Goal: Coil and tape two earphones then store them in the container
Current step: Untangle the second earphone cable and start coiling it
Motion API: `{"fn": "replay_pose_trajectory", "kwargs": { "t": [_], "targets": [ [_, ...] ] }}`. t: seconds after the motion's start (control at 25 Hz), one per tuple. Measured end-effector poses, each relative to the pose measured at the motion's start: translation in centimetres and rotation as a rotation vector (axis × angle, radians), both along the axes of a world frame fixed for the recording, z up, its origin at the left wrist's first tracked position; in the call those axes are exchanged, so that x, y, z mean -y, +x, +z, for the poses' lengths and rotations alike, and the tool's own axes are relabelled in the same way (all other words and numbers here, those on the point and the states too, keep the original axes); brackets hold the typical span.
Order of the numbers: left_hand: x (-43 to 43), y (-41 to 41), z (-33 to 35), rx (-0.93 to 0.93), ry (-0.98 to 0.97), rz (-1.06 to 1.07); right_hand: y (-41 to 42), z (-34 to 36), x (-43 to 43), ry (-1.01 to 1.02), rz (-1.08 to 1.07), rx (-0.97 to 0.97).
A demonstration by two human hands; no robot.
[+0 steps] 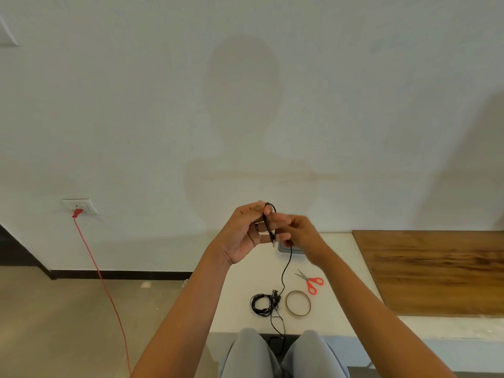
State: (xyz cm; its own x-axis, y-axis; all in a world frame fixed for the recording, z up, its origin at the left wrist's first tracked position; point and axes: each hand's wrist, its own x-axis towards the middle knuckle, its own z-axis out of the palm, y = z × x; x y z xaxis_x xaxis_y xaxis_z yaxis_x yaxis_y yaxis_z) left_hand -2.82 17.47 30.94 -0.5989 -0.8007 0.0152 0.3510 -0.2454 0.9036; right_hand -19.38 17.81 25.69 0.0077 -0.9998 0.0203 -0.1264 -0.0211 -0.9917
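Both hands are raised above the white table (pixel 245 271). My left hand (pixel 245 233) pinches a small loop of a black earphone cable (pixel 285 268) at its plug end. My right hand (pixel 300 233) grips the same cable just right of the loop. The rest of the cable hangs down to the table and runs off its front edge between my knees. A second black earphone (pixel 261 304) lies bundled on the table. A tape roll (pixel 298 302) lies right of the bundle. A grey container (pixel 296 252) is mostly hidden behind my right hand.
Red-handled scissors (pixel 311 282) lie on the table beyond the tape roll. A wooden board (pixel 436 268) covers the table's right part. A red cord (pixel 103 282) runs from a wall socket (pixel 80 207) down across the floor at the left.
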Motion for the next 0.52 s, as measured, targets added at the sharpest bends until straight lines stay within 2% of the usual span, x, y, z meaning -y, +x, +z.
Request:
{"fn": "replay_pose_trajectory", "kwargs": {
  "t": [0.08, 0.28, 0.36, 0.52],
  "targets": [
    [0.7, -0.1, 0.3, -0.020, -0.001, 0.033, 1.0, -1.6, -1.6, 0.065, 0.039, 0.021],
    [2.7, 0.4, -1.5, 0.290, -0.177, 0.131, 1.9, -1.9, -4.6, 0.088, 0.116, -0.037],
    [2.8, 0.4, -2.3, 0.408, -0.227, 0.148, 1.5, -0.3, -5.0, 0.103, 0.140, -0.135],
    [2.4, 0.3, -3.0, 0.575, -0.365, 0.171, 0.1, 4.5, -5.3, 0.134, 0.221, -0.486]
  ]
}}
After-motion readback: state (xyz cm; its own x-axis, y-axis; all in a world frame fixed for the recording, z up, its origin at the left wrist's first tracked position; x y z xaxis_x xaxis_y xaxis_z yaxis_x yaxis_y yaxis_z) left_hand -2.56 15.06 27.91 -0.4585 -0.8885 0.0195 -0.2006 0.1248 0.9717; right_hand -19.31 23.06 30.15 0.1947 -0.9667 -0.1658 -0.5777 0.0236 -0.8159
